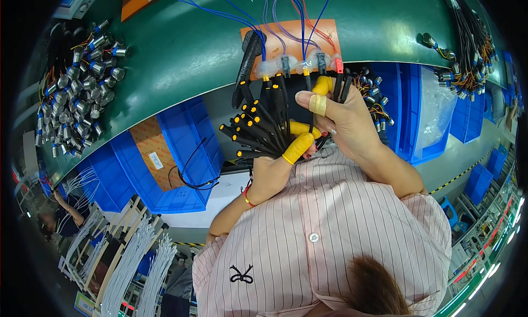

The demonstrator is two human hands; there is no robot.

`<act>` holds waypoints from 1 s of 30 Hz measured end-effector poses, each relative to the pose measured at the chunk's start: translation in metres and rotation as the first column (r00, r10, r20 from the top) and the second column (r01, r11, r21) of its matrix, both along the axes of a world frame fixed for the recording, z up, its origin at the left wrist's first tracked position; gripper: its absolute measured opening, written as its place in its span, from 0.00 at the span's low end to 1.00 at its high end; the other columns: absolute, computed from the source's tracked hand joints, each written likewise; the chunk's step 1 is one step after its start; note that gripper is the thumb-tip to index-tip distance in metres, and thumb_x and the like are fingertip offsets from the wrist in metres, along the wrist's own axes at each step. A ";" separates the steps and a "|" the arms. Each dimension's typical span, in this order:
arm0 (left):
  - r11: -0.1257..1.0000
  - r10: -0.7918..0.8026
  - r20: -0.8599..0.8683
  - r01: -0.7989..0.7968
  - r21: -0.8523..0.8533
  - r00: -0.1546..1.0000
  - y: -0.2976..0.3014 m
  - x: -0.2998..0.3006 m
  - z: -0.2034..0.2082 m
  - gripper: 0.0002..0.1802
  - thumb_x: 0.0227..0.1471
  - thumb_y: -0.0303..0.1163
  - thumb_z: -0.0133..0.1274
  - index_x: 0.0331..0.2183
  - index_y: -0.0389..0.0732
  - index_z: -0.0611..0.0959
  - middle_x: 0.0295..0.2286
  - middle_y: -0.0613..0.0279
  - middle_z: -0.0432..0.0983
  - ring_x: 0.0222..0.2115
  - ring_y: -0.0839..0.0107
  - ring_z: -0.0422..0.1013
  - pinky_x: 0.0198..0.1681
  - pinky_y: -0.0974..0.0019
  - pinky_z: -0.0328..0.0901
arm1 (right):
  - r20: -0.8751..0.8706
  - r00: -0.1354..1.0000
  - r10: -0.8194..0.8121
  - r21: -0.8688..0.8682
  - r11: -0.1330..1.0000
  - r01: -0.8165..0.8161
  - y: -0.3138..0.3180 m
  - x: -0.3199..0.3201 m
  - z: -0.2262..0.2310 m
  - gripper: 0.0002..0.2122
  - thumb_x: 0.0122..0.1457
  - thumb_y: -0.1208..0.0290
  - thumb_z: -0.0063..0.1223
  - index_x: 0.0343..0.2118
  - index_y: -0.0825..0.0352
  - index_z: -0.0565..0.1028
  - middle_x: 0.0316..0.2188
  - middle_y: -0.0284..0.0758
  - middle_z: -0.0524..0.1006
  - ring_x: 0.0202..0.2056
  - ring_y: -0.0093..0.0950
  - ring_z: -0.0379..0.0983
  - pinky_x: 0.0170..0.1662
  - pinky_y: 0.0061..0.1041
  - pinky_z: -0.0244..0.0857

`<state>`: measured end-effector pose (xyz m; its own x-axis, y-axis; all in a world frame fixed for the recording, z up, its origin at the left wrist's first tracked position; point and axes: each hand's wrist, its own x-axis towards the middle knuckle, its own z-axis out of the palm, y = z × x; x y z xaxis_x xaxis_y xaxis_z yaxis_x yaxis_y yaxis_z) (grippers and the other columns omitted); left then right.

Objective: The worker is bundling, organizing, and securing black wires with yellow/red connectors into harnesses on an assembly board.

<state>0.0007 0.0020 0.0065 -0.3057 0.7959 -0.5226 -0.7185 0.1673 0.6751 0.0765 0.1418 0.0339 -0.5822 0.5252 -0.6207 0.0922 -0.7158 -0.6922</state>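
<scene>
My left hand [275,171], with yellow finger cots, is closed round a fan of black cables [269,130] whose yellow-cored ends point up and left. My right hand [349,119], tape on its thumb and a yellow cot on a finger, is closed on black cable just below an orange board [324,33]. Glued along the board's near edge are several small connectors [306,65], with blue, purple and red wires running up from them. One black cable stands directly under a yellow connector, beside my right thumb; whether it is fully seated I cannot make out.
Small silver motors [82,97] with wires are heaped on the green bench [181,58] at left. More wired motors [467,64] lie at right. A black bar-shaped object [247,64] rests against the board. Blue bins [190,135] stand below the bench edge. A person [66,212] is at far left.
</scene>
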 end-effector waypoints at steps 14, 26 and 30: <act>0.999 0.013 -0.055 -0.010 0.052 0.998 0.011 0.003 0.007 0.10 0.55 0.28 0.53 0.36 0.31 0.76 0.26 0.59 0.74 0.24 0.75 0.68 0.28 0.74 0.63 | -0.074 0.997 0.020 -0.028 0.999 -0.022 0.010 -0.003 -0.001 0.08 0.53 0.69 0.61 0.26 0.67 0.75 0.13 0.21 0.63 0.13 0.11 0.52 0.19 0.15 0.46; 0.969 0.212 -0.044 -0.204 0.142 0.976 0.006 0.001 0.003 0.18 0.63 0.39 0.41 0.37 0.31 0.73 0.28 0.55 0.72 0.29 0.70 0.69 0.33 0.69 0.65 | 0.015 0.989 0.147 0.207 0.967 -0.147 -0.002 -0.007 -0.002 0.20 0.62 0.55 0.47 0.19 0.66 0.69 0.12 0.28 0.65 0.13 0.17 0.62 0.17 0.17 0.55; 0.961 0.234 -0.171 -0.200 0.193 0.957 -0.002 -0.001 -0.006 0.17 0.62 0.38 0.41 0.38 0.31 0.74 0.27 0.56 0.72 0.27 0.72 0.67 0.33 0.69 0.63 | 0.071 0.978 0.197 0.379 0.902 -0.209 0.000 -0.003 -0.017 0.21 0.62 0.55 0.46 0.17 0.65 0.68 0.12 0.26 0.65 0.14 0.16 0.61 0.18 0.18 0.52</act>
